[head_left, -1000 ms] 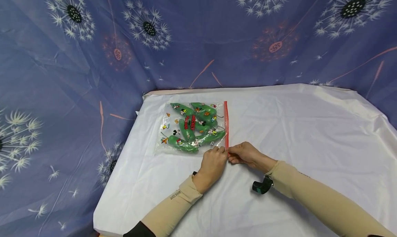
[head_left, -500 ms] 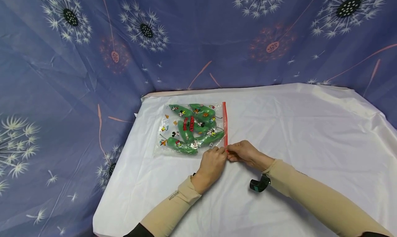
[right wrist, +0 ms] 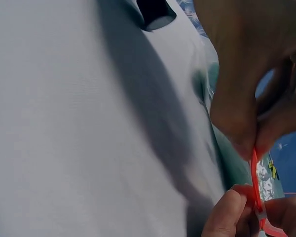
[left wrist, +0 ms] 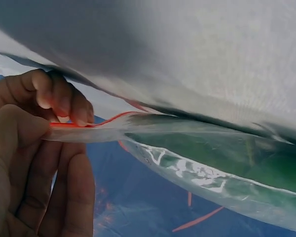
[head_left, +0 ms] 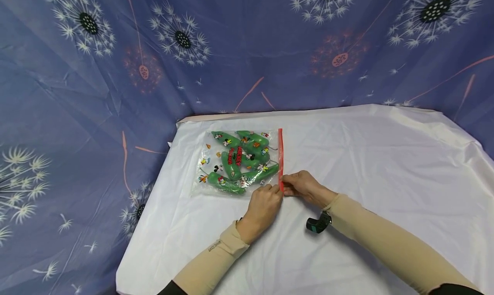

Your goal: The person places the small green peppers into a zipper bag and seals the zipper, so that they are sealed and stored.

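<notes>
A clear zip-lock bag [head_left: 210,188] with cartoon prints lies flat at the far left of the table. Inside it are several long green peppers [head_left: 231,164], their thin stems showing. Along the bag's right side runs a red zip strip [head_left: 280,153]. My left hand [head_left: 264,207] pinches the near corner of this strip; in the left wrist view its thumb and fingers hold the clear edge beside the red line. Just beyond, my right hand [head_left: 305,187] pinches the strip between thumb and forefinger [right wrist: 237,123], a short stretch of red showing between the two hands.
A white cloth [head_left: 370,158] with soft wrinkles covers the table. Behind and to the left hangs a blue curtain [head_left: 239,50] with dandelion prints. A small black device [head_left: 318,223] sits at the right wrist.
My right hand has slid a little way up the red strip, away from the left hand. The left hand keeps its hold at the near corner, and the bag lies about where it was.
</notes>
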Demonstrator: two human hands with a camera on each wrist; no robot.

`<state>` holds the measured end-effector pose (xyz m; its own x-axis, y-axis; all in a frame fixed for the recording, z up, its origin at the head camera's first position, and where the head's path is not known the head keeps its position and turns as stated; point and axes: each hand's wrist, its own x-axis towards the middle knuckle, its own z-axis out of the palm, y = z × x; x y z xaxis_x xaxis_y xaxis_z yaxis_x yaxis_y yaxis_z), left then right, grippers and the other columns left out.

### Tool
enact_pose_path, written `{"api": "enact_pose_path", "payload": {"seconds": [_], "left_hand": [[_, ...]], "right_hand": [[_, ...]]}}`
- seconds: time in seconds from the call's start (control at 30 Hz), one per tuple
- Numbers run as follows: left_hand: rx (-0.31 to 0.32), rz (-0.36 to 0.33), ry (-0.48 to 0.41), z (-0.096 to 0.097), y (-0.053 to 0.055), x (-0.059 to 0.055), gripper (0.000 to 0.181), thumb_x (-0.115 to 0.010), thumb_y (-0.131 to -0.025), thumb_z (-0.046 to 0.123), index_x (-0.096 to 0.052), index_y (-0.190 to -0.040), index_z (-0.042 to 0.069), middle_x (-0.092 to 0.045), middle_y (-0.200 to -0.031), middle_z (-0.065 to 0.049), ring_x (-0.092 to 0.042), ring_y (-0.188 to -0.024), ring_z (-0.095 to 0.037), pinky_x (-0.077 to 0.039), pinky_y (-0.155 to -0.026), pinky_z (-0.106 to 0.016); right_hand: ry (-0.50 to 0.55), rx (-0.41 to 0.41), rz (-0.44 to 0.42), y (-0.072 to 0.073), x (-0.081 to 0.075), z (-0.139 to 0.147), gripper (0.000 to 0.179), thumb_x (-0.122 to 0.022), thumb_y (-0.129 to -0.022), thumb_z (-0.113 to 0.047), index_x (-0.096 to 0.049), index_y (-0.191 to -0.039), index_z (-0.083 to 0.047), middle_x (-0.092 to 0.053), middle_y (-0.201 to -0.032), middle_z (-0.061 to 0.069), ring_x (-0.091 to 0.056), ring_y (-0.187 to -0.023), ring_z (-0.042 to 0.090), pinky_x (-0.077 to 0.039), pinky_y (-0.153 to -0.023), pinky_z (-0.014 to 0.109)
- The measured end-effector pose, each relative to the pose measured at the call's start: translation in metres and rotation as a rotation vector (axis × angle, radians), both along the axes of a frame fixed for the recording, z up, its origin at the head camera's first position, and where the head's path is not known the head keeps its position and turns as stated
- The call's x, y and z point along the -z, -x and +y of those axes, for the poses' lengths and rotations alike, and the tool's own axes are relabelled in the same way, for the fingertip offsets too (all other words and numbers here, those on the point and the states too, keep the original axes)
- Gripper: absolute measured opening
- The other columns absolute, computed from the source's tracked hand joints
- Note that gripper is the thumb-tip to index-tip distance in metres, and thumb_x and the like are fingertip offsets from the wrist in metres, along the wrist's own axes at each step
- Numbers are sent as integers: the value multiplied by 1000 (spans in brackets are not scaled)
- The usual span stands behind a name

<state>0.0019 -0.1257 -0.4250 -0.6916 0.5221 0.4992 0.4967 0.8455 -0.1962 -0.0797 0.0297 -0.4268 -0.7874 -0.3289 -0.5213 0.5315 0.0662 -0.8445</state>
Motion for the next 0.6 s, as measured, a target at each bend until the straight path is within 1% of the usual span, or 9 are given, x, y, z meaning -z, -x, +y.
{"api": "enact_pose_path", "payload": {"seconds": [0.1, 0.2, 0.33, 0.5, 0.6], "left_hand": [[3, 12, -2, -1, 0, -1, 7, -83, -80, 13, -76, -80, 14, -67, -79, 5, -64, -68, -12, -51, -57, -26], [9, 21, -4, -2, 0, -2, 9, -84, -80, 16, -75, -79, 15, -67, -78, 5, -64, -68, -12, -50, -57, -26], [19, 27, -17, -2, -2, -4, 11, -86, -80, 18, -76, -79, 16, -66, -78, 5, -64, -68, -12, -50, -57, -26], [58, 15, -43, -3, -4, -3, 11, -87, -79, 18, -76, -78, 16, -66, -77, 5, -63, -67, -12, -50, -59, -26], [65, 7, -58, -2, -5, -3, 12, -86, -79, 17, -75, -76, 15, -66, -76, 4, -62, -66, -12, -49, -59, -26]], "right_hand": [[12, 14, -5, 6, -1, -3, 20, -56, -103, -4, -66, -104, 13, -69, -68, 4, -67, -58, 7, -57, -61, 21], [30, 29, -6, 11, -2, -4, 17, -56, -102, -2, -67, -99, 10, -69, -68, 4, -66, -57, 7, -57, -61, 21], [31, 42, -8, 20, -3, -6, 15, -57, -102, -3, -67, -94, 7, -69, -68, 4, -67, -58, 8, -58, -62, 23], [17, 67, -14, 33, -3, -5, 15, -57, -102, -3, -66, -95, 6, -69, -69, 5, -68, -60, 10, -59, -63, 24], [8, 75, -10, 40, -4, -5, 14, -57, -102, -4, -65, -96, 6, -69, -71, 5, -68, -60, 9, -59, -64, 24]]}}
